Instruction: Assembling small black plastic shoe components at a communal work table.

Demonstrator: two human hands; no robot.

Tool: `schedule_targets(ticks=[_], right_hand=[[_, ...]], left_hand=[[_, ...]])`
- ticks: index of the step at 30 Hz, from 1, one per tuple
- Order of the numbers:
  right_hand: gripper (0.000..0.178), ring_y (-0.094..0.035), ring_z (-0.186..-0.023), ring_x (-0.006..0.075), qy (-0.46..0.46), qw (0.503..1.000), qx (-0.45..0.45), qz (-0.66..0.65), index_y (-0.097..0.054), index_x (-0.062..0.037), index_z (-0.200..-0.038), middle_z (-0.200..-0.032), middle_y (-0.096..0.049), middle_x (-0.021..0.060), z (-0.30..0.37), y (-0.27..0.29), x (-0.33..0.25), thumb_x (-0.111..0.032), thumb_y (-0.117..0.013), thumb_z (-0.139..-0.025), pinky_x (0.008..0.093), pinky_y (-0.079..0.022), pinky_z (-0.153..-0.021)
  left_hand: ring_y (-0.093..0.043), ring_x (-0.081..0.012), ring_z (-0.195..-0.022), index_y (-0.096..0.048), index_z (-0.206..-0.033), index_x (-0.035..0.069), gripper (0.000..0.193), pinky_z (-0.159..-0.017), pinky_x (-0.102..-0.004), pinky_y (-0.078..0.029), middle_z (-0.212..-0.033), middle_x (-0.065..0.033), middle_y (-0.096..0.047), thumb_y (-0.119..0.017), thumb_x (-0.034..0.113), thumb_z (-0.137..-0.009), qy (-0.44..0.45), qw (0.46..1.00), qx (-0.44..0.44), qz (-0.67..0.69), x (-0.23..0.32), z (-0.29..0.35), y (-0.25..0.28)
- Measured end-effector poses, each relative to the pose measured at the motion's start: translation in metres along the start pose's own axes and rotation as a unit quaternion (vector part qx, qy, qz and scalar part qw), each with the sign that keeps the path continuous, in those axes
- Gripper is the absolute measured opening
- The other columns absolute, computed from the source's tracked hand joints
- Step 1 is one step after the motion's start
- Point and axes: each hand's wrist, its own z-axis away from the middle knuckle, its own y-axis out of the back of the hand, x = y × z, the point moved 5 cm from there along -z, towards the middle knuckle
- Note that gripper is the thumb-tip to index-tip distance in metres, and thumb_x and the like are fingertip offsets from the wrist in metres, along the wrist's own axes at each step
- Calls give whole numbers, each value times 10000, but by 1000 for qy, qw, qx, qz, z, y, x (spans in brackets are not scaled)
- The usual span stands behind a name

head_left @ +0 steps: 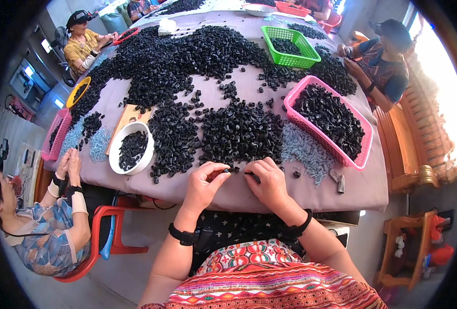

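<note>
Close to the near edge of the table, my left hand (205, 184) pinches a small black plastic part (226, 170) between thumb and forefinger. My right hand (267, 181) is a short way to its right, fingers curled round another dark piece (252, 177), mostly hidden by the fingers. A gap separates the two hands. Just beyond them lies a heap of loose black plastic parts (241, 131), short and cap-like. To the right of my right hand spreads a pile of small clear bluish pieces (305, 149).
A pink basket (363, 135) of black parts stands at right, a green basket (292, 62) behind it. At left sits a white bowl (116, 164) beside a wooden board (128, 121). A grey tool-like object (337, 181) lies near the edge. Other people sit around the table.
</note>
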Motion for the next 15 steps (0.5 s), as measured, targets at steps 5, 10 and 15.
schedule_targets(ticks=[5,10,15], right_hand=[[245,-590,-809,273,26,997,70,-28,-695,-98,-982,-827,-631,51,-1,6,1,-50,-746,-747,377,-521,-704],[215,-585,-802,278,-6,998,45,-35,-696,-86,-961,-826,-630,60,-1,5,4,-44,-742,-754,383,-511,-702],[193,-592,-810,279,-6,997,59,-47,-698,-64,-958,-836,-641,75,-3,6,5,-29,-728,-771,374,-509,-710]], left_hand=[[-622,-68,-762,-726,-1034,17,170,-694,-220,-505,-902,-9,-672,-737,40,-867,7,1000,-2,-12,3,0,-1],[-572,-41,-772,-727,-1034,11,157,-687,-194,-464,-898,22,-619,-713,-3,-877,8,999,-14,-30,8,2,-2],[-579,-52,-776,-724,-1043,5,164,-692,-204,-470,-903,6,-635,-710,5,-880,2,999,-16,-29,15,1,-2]])
